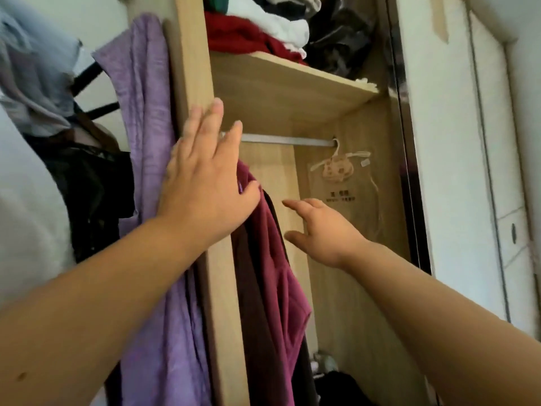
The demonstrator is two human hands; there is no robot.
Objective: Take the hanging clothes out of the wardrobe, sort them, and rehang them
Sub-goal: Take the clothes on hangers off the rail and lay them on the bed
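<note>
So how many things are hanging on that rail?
2 sure: maroon garment at the left end, small pink pouch at the right. Dark fabric beside the maroon may be a third.

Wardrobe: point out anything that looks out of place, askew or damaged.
The purple garment hangs outside the wardrobe, against its side panel, not on the rail. The shelf looks chipped at its front right corner, and the clothes piled on it are jumbled rather than folded.

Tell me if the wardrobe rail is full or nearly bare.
Nearly bare: the rail holds one small hanger at right; a maroon garment hangs at left.
</note>
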